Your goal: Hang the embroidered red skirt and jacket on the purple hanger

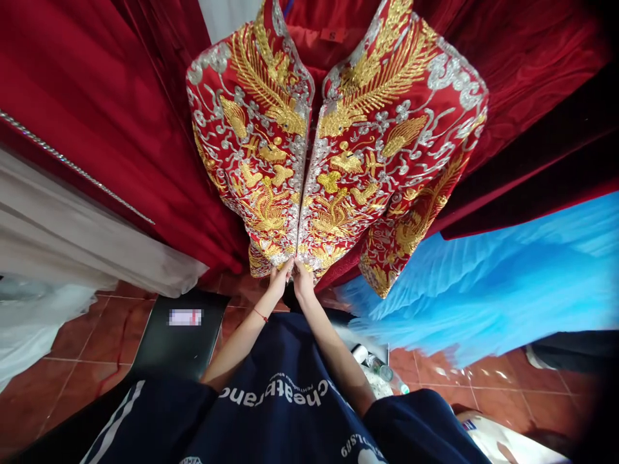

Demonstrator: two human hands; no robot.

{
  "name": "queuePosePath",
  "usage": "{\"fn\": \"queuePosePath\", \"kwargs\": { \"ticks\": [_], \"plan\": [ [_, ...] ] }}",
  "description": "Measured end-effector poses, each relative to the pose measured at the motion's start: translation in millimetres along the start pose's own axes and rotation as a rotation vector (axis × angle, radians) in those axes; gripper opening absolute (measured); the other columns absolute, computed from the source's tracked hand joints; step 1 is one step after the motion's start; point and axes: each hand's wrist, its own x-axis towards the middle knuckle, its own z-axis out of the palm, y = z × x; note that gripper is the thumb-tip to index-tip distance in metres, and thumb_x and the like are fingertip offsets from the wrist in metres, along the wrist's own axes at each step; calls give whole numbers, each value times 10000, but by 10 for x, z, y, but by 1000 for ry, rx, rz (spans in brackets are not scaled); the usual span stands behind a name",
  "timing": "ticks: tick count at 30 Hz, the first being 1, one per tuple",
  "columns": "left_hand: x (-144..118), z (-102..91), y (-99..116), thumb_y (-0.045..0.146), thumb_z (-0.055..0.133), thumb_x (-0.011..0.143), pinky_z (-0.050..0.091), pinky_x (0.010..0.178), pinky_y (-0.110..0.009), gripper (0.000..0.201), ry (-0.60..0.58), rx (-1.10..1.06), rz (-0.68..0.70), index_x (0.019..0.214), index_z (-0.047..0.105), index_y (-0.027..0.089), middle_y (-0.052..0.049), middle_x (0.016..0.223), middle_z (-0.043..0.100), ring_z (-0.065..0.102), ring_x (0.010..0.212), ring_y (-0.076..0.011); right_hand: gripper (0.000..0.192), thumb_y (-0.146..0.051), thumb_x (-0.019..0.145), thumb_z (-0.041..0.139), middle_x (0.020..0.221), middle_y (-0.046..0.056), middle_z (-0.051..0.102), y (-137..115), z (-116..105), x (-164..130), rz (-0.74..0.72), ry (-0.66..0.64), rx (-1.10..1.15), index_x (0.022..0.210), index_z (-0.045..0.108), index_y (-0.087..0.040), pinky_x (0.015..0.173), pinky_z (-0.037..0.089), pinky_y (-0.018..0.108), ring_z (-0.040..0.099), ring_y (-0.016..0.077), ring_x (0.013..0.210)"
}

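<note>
A red jacket [348, 161] with gold and silver embroidery hangs upright in front of me, its collar spread at the top. The two front edges meet along the middle and part toward the neck. At the bottom of that front seam my left hand [280, 277] pinches the hem edge, fingers closed. Right beside it my right hand [302, 278] grips the other front edge, also with closed fingers. Both hands nearly touch. Any fastener between the fingertips is too small to make out. A small size label [333, 35] shows inside the neck.
Red drapery [120, 96] and white tulle [72, 219] hang at the left. A blue feathery fabric [507, 277] spreads at the right. Below are a black chair [181, 341], plastic bottles [385, 372], a white bag [503, 438] and another person's shoe [536, 356] on tiles.
</note>
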Motion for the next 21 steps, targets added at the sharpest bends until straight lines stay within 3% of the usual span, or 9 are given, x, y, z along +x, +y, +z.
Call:
{"fn": "queuePosePath", "kwargs": {
  "ticks": [4,9,14,21],
  "plan": [
    [-42,-88,5,303,626,943,520,579,-223,188,3,25,-8,981,626,119,-5,850,631,586,655,-88,415,-618,820,531,681,26,644,9,-84,-203,-37,-65,-247,731,569,-215,681,499,288,624,179,730],
    [-84,-161,-32,313,630,940,519,582,-225,196,-37,74,-39,961,630,119,-5,839,631,582,652,-88,354,-517,829,596,565,-6,579,-201,-341,-479,-117,-158,-597,634,550,-225,648,457,278,568,169,601],
    [-139,-185,-87,322,622,945,549,625,-252,221,-70,126,-52,1041,626,123,-28,922,646,617,722,-109,254,-442,919,504,838,55,693,-502,-357,-404,-251,-139,-797,844,604,-221,750,449,283,629,193,768],
    [-219,-298,-114,338,622,942,583,760,-339,288,-115,209,-67,1144,617,133,-73,1082,652,652,892,-166,194,-368,890,521,773,41,667,-551,-292,-391,-303,-189,-882,766,570,-227,705,425,270,607,190,730]
  ]
}}
